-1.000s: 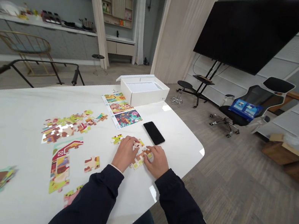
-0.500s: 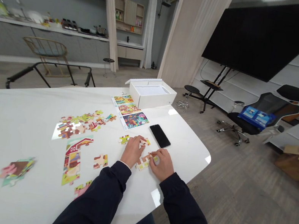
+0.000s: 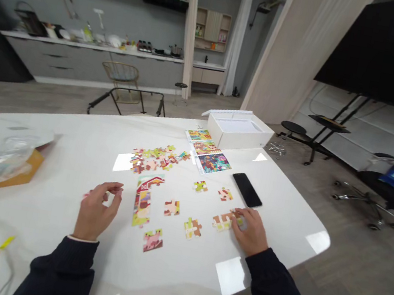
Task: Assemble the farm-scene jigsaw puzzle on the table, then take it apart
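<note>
My right hand rests flat, not gripping, on joined jigsaw pieces near the white table's right edge, pinning them together. My left hand curls above the table; I can't tell if it holds anything. Loose pieces lie spaced apart, each easy to see.

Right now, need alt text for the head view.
A person's right hand rests on joined jigsaw pieces on a white table. The curled left hand is beside a long assembled puzzle strip, and a black phone lies past the right hand.
</note>
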Demonstrator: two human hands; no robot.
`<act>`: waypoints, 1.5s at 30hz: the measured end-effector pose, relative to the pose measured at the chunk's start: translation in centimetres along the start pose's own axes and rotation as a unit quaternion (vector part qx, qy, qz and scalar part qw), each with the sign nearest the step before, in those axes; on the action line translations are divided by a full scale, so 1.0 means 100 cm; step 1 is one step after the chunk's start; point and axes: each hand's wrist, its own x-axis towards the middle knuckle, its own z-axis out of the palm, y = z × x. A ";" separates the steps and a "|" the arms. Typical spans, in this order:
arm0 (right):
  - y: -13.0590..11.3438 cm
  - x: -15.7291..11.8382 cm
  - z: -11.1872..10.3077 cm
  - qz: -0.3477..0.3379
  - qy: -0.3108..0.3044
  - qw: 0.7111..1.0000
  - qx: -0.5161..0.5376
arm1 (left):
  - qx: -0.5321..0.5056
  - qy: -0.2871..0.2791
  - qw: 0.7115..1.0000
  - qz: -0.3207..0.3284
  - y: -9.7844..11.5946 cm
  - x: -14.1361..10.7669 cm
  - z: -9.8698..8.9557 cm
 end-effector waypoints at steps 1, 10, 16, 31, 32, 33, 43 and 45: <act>0.002 0.000 0.001 -0.007 0.001 1.000 -0.002 | -0.001 -0.010 1.000 -0.012 -0.019 -0.002 -0.006; 0.026 -0.002 0.010 -0.039 0.016 0.999 -0.009 | 0.147 -0.028 0.985 -0.092 -0.074 -0.010 -0.023; 0.018 0.001 0.006 -0.038 0.009 0.999 -0.017 | 0.124 -0.030 0.988 -0.085 -0.084 -0.009 -0.024; -0.084 0.033 -0.007 0.060 0.052 0.974 0.214 | -0.134 -0.019 0.981 0.136 0.082 -0.028 0.019; -0.104 0.039 -0.003 0.072 -0.008 0.955 0.289 | -0.151 -0.030 0.978 0.140 0.093 -0.032 0.025; -0.123 0.045 0.003 0.082 -0.067 0.926 0.363 | -0.165 -0.043 0.975 0.142 0.100 -0.036 0.030; -0.167 0.067 0.064 0.180 -0.214 0.766 0.579 | -0.174 -0.081 0.971 0.139 0.087 -0.049 0.043; -0.163 0.065 0.064 0.186 -0.204 0.765 0.581 | -0.170 -0.079 0.973 0.138 0.085 -0.048 0.044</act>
